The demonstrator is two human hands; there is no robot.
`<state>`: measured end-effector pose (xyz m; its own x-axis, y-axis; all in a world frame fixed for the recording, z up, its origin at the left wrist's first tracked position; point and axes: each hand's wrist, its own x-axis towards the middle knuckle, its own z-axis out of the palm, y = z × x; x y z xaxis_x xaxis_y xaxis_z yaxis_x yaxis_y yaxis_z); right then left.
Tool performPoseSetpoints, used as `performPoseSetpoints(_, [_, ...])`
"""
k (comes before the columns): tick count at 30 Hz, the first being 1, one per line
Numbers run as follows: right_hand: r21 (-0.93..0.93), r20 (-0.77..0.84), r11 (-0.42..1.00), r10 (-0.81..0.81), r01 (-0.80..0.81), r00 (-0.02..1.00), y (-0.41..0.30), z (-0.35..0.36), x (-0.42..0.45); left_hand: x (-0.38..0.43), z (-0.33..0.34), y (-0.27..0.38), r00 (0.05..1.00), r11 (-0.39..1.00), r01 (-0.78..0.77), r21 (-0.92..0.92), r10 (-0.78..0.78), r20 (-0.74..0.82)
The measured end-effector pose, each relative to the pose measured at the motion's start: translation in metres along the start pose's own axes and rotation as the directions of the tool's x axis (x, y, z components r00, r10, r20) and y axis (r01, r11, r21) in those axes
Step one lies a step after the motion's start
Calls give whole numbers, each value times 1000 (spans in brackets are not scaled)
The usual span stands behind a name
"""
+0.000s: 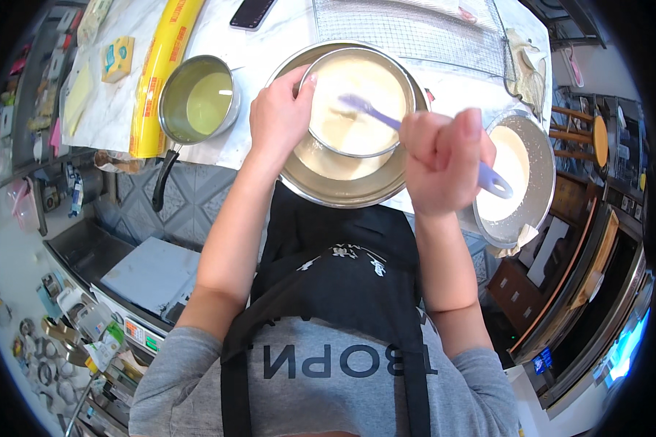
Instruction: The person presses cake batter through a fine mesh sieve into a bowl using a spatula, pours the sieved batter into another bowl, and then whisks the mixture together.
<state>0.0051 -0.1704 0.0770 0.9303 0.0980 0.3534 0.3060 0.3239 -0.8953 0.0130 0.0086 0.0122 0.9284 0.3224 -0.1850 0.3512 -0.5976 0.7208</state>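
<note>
My left hand [281, 112] grips the left rim of a smaller round metal-rimmed vessel [356, 156]; whether it is a sieve or a bowl I cannot tell. Pale cream-coloured liquid [355, 125] lies inside it. It sits within the mouth of a wide stainless steel bowl [344, 199], where more pale liquid shows below. My right hand [443, 158] is closed around the handle of a purple spatula [382, 117]. The spatula's blurred head dips into the liquid of the smaller vessel. Close by on the right, a tilted metal bowl [541, 180] holds white creamy liquid.
A saucepan [169, 109] with yellow-green liquid stands left, its black handle past the table edge. Beyond it lie a yellow wrap roll [161, 82], a yellow packet [117, 59] and a phone [252, 13]. A wire rack [410, 41] lies at the back, a crumpled cloth [526, 68] beside it.
</note>
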Motion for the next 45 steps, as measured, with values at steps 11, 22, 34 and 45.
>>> performPoseSetpoints(11, [28, -27, 987, -157, 158, 987, -11, 1, 11, -7, 8, -4, 1000, 1000, 12, 5, -12, 3])
performPoseSetpoints(22, [192, -21, 969, -151, 152, 988, -25, -4, -30, -9, 10, -10, 1000, 998, -5, 55, 7, -31])
performPoseSetpoints(34, [-81, 129, 997, 19, -8, 991, -16, 5, -40, -9, 8, -10, 998, 999, 49, 18, -48, -29])
performPoseSetpoints(45, [-103, -11, 982, -159, 157, 987, 14, 18, -22, -9, 9, -2, 1000, 999, 15, 34, -14, -23])
